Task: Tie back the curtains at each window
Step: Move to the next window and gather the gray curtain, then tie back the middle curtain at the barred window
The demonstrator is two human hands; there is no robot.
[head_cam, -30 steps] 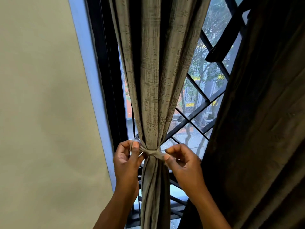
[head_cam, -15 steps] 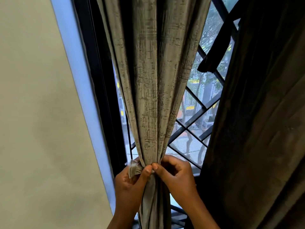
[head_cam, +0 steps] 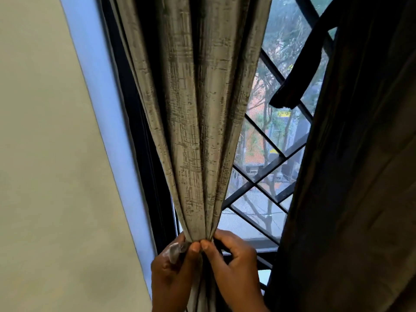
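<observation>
At window | 2 curtains [head_cam: 193,122] | left hand [head_cam: 173,275], right hand [head_cam: 234,264]: fingers pinch gathered one

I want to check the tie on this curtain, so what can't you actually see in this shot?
Head view only:
- The tie band: only a pale end shows in the left hand; the rest is hidden behind both hands and the gathered curtain, so no knot can be judged.
- Right hand: what its curled fingers pinch is hidden.
- Curtain below the hands: cut off by the bottom edge.
- Dark curtain: in shadow, tie state unclear.
</observation>
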